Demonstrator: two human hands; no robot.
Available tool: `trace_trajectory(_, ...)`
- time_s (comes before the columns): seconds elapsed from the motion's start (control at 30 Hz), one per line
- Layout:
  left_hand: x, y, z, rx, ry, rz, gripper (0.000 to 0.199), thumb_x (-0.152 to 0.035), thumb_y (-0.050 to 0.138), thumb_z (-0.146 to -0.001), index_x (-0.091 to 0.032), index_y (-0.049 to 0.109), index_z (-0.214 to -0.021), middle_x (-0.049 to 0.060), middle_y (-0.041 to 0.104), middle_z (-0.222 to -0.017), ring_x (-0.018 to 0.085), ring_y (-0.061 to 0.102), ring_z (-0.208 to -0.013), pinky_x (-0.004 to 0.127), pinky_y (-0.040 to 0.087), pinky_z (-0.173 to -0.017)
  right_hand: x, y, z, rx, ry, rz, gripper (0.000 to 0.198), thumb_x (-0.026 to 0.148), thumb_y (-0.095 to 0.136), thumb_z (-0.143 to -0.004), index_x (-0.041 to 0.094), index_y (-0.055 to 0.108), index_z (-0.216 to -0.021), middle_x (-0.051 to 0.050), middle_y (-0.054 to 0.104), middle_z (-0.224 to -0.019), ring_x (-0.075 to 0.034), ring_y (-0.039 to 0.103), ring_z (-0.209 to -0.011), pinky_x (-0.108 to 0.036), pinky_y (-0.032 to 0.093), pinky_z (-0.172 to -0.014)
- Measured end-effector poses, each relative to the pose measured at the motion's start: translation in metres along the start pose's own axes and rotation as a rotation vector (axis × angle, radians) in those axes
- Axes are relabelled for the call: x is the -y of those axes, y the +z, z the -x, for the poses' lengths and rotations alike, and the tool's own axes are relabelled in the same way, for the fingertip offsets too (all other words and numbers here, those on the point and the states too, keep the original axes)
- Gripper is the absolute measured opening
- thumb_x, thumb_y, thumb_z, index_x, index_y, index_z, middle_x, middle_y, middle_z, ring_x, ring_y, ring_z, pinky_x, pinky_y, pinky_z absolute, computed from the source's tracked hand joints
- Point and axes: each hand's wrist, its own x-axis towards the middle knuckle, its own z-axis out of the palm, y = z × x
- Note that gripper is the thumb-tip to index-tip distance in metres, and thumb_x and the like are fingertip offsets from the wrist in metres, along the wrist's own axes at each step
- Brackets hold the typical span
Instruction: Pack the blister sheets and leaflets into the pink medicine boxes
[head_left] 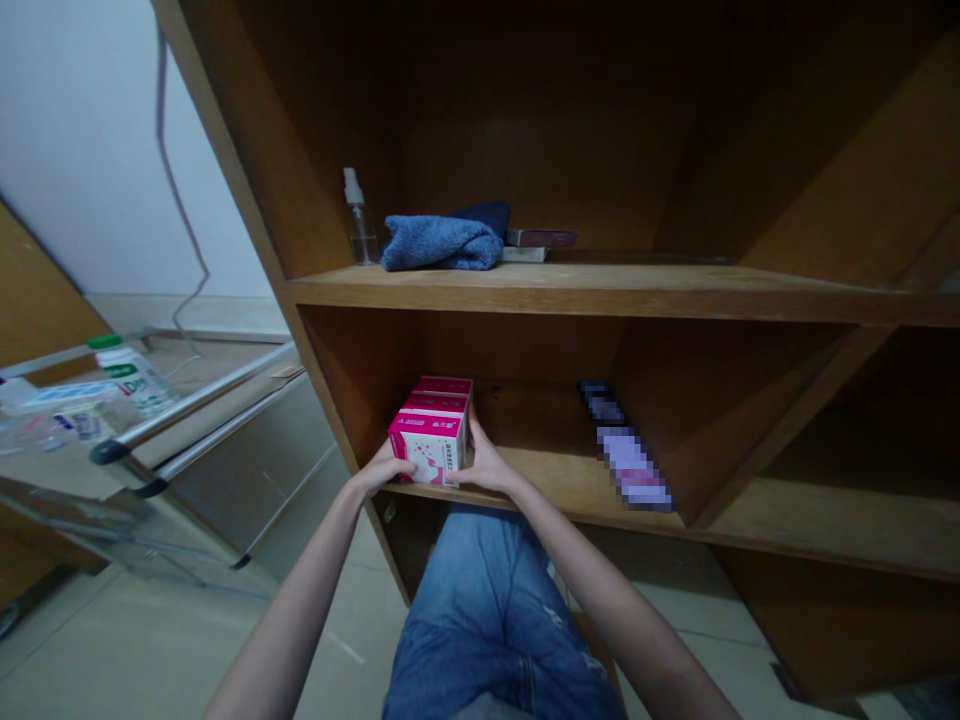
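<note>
A row of pink and white cartons [429, 440] stands at the left end of the lower shelf [540, 480], one behind another. My left hand [384, 468] grips the near left corner of the row, its thumb on the white front face. Against the right side lies my right hand [484, 462], fingers stretched back along the boxes and thumb at the front lower corner. Together the two hands clasp the cartons from both sides. The front carton's base is close to the shelf's front edge.
On the upper shelf stand a clear spray bottle [361, 225], a folded blue towel [442, 242] and flat boxes [536, 240]. A pixelated item [630, 455] lies right on the lower shelf. A metal-framed cart [202, 420] at left carries a white bottle with a green cap [131, 375].
</note>
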Motion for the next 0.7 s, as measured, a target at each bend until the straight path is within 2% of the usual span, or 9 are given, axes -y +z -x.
trace_trajectory(0.1,-0.002,0.001,0.002,0.003,-0.012,-0.034,0.047,-0.006,0.056,-0.046,-0.018,0.055,-0.091,0.005,0.067,-0.089,0.027,0.062,-0.086,0.042,0.05,-0.078,-0.001,0.001,0.002,0.009,-0.005,0.051,0.125,0.031,0.083,-0.044,0.022,0.008,-0.144,-0.013,0.012,-0.151,-0.027,0.013,-0.138,-0.045,0.014,-0.111)
trace_trajectory(0.2,-0.005,0.002,0.003,0.014,0.02,-0.032,0.053,-0.006,0.063,-0.048,-0.016,0.054,-0.099,0.007,0.067,-0.093,0.027,0.062,-0.092,0.044,0.049,-0.082,-0.006,0.001,0.005,0.004,-0.003,0.039,0.123,0.03,0.083,-0.045,0.022,0.01,-0.144,-0.014,0.016,-0.15,-0.028,0.018,-0.137,-0.046,0.018,-0.11)
trace_trajectory(0.33,-0.014,0.003,0.004,0.026,0.157,-0.007,0.081,-0.013,0.075,-0.048,-0.014,0.043,-0.122,0.011,0.063,-0.105,0.027,0.058,-0.105,0.046,0.044,-0.092,-0.009,-0.001,0.005,-0.004,0.021,-0.045,0.123,0.027,0.083,-0.045,0.024,0.011,-0.144,-0.015,0.021,-0.148,-0.027,0.029,-0.133,-0.045,0.031,-0.105)
trace_trajectory(0.47,-0.03,0.006,0.003,-0.075,0.195,-0.022,0.1,-0.018,0.08,-0.047,-0.02,0.03,-0.134,0.012,0.057,-0.119,0.027,0.053,-0.113,0.043,0.043,-0.095,0.005,-0.008,-0.005,-0.021,0.13,-0.104,0.123,0.024,0.084,-0.042,0.026,0.014,-0.143,-0.016,0.028,-0.146,-0.029,0.04,-0.126,-0.048,0.036,-0.101)
trace_trajectory(0.57,-0.049,0.006,0.003,-0.108,0.114,-0.014,0.098,-0.022,0.08,-0.05,-0.02,0.03,-0.134,0.014,0.058,-0.118,0.027,0.06,-0.103,0.042,0.049,-0.088,0.028,-0.016,-0.014,0.042,0.185,-0.179,0.108,0.026,0.082,-0.048,0.025,0.025,-0.14,-0.013,0.05,-0.131,-0.026,0.057,-0.109,-0.045,0.046,-0.092)
trace_trajectory(0.63,-0.064,0.003,0.002,-0.12,0.063,-0.036,0.09,-0.024,0.08,-0.051,-0.018,0.037,-0.13,0.015,0.061,-0.114,0.026,0.062,-0.096,0.041,0.051,-0.084,0.044,-0.02,-0.02,0.085,0.211,-0.19,0.093,0.029,0.08,-0.053,0.023,0.036,-0.135,-0.01,0.062,-0.117,-0.023,0.063,-0.096,-0.041,0.052,-0.084)
trace_trajectory(0.7,-0.077,-0.001,0.0,-0.159,0.012,-0.051,0.08,-0.026,0.08,-0.052,-0.016,0.046,-0.123,0.014,0.063,-0.111,0.025,0.064,-0.091,0.038,0.051,-0.081,0.057,-0.022,-0.025,0.101,0.295,-0.205,0.08,0.035,0.078,-0.058,0.022,0.044,-0.129,-0.009,0.067,-0.105,-0.021,0.067,-0.084,-0.036,0.056,-0.072)
